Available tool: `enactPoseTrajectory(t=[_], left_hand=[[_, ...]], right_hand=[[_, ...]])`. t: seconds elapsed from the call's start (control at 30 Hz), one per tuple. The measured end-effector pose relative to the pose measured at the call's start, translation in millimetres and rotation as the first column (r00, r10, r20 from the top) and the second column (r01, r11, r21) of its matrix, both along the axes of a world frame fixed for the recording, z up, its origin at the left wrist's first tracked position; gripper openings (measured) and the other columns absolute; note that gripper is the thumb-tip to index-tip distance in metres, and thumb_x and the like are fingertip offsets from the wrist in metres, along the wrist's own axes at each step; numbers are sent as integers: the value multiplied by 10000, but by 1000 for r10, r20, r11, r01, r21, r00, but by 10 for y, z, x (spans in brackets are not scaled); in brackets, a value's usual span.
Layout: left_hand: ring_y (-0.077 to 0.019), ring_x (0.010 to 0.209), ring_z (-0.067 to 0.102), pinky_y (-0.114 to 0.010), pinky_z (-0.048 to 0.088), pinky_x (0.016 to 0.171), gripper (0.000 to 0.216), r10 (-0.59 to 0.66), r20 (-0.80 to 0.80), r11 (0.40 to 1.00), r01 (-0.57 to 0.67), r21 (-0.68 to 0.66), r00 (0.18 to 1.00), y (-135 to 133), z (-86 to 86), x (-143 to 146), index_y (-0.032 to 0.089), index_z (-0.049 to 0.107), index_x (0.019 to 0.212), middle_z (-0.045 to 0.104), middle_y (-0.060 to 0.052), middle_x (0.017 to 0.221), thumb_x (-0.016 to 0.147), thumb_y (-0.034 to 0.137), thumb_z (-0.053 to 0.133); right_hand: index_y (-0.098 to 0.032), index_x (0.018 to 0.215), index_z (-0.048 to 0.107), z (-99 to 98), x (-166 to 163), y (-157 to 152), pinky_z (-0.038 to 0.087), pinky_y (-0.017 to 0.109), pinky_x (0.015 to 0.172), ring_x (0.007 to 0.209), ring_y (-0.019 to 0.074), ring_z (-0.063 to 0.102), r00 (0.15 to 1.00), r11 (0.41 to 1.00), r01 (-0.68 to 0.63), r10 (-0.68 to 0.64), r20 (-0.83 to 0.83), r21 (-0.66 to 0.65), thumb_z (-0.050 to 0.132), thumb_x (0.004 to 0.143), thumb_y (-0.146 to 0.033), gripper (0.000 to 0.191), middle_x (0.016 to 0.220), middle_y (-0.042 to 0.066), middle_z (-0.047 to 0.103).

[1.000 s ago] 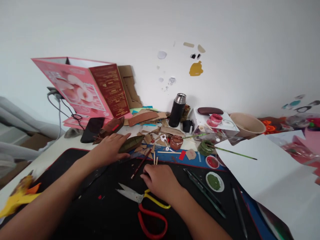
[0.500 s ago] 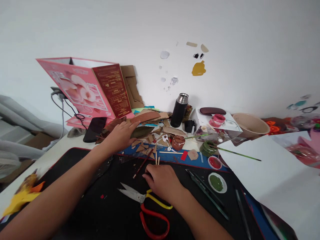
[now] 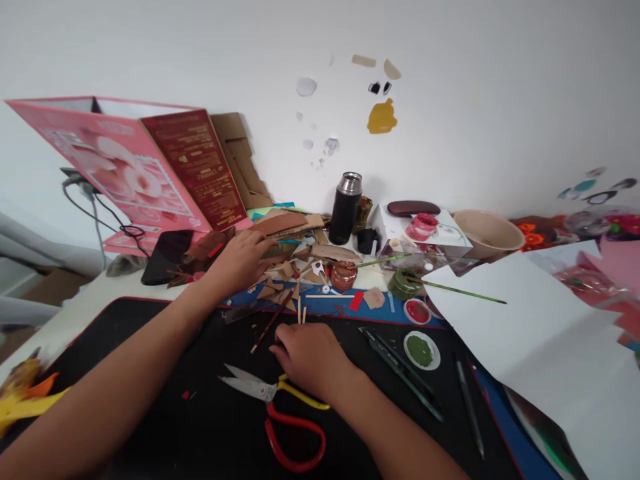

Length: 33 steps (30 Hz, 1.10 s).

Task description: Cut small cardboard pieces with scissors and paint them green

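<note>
My left hand [image 3: 243,260] reaches over a pile of craft scraps at the back of the table. Its fingers are stretched forward and slightly bent beside a dull green leaf [image 3: 281,249]; the fingertips are partly hidden. A strip of brown cardboard [image 3: 280,223] lies just behind them. On the black mat, my right hand [image 3: 310,353] rests with curled fingers, and whatever they hold is hidden. Thin wooden sticks [image 3: 301,312] show just beyond its knuckles. Scissors [image 3: 267,392] with one red and one yellow handle lie open beside and below it. A dark red pencil [image 3: 270,325] lies to its left.
A black flask [image 3: 345,210] stands near the wall, with a brown paint jar [image 3: 343,275] and a green one [image 3: 404,285] in front. Pens [image 3: 403,373] and a dish of green paint [image 3: 421,351] are at right. A pink box [image 3: 125,167] and phone [image 3: 167,257] are at left.
The view has shifted, so most things appear farther left. My left hand's fingers are more bent over the scraps, and the leaf looks raised behind them. My right hand keeps its place by the sticks.
</note>
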<state>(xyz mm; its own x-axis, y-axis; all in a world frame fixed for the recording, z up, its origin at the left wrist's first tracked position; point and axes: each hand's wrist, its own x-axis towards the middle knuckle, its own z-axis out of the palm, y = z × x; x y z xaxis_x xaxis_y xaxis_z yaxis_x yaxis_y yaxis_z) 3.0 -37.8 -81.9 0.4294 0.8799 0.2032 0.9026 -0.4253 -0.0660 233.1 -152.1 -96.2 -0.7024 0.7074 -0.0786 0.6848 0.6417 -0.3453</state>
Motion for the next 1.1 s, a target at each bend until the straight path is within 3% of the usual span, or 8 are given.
enactPoseTrajectory(t=[0.13, 0.27, 0.43, 0.6, 0.73, 0.9, 1.1], left_hand=[[-301, 1104, 615, -424, 473, 994, 309, -187, -91, 979, 178, -98, 978, -97, 56, 198, 215, 741, 1185, 700, -125, 1115, 949, 153, 551], [-351, 1117, 608, -456, 486, 964, 271, -218, -177, 971, 195, -141, 960, -117, 7, 342, 176, 747, 1113, 688, -152, 1113, 848, 179, 690], [-327, 1074, 637, -439, 496, 956, 205, -250, -167, 964, 228, -139, 954, -46, -80, 302, 168, 751, 1032, 698, -140, 1036, 873, 126, 628], [-285, 992, 676, -401, 516, 918, 228, -178, -28, 981, 175, -84, 984, 15, -25, 206, 183, 765, 995, 732, -121, 986, 973, 184, 538], [-297, 1030, 702, -391, 531, 913, 279, -75, 86, 996, 79, -43, 993, 67, 71, 310, 192, 782, 1023, 771, -126, 1008, 1002, 261, 513], [-275, 982, 747, -332, 525, 823, 386, 40, 196, 986, -7, -169, 980, 112, 60, 525, 219, 709, 1337, 814, -93, 1084, 996, 308, 550], [-299, 1024, 730, -352, 528, 852, 236, -11, 68, 971, 27, -236, 998, 79, -32, 478, 207, 777, 1084, 786, -111, 1080, 959, 285, 592]], right_hand=[[-172, 1113, 692, -20, -2, 5, 507, 323, 715, 913, 270, 777, 1000, 1000, -5, 5, -10, 10, 588, 1070, -363, 221, 982, 96, 808], [-171, 1116, 693, -15, 6, 6, 509, 323, 715, 923, 268, 776, 1000, 1000, -8, 8, -14, 5, 585, 1072, -364, 226, 986, 97, 807], [-166, 1108, 695, 1, 11, 0, 515, 335, 714, 929, 278, 778, 1000, 1000, -15, 15, -10, 12, 586, 1070, -354, 221, 993, 97, 807], [-163, 1112, 694, 6, 0, -3, 511, 336, 693, 920, 280, 777, 999, 999, -31, 32, -7, 18, 583, 1070, -352, 224, 995, 97, 804], [-158, 1126, 690, 9, -7, 0, 510, 338, 695, 922, 289, 777, 1000, 1000, -24, 24, -2, 10, 581, 1069, -351, 229, 998, 106, 804], [-161, 1127, 683, 13, -1, 4, 510, 326, 720, 930, 278, 776, 1000, 1000, -10, 10, 9, -8, 581, 1072, -359, 230, 1003, 110, 803], [-153, 1119, 679, 5, -12, -2, 511, 332, 700, 920, 285, 774, 999, 999, -37, 36, 10, 3, 577, 1070, -342, 220, 1005, 111, 798]])
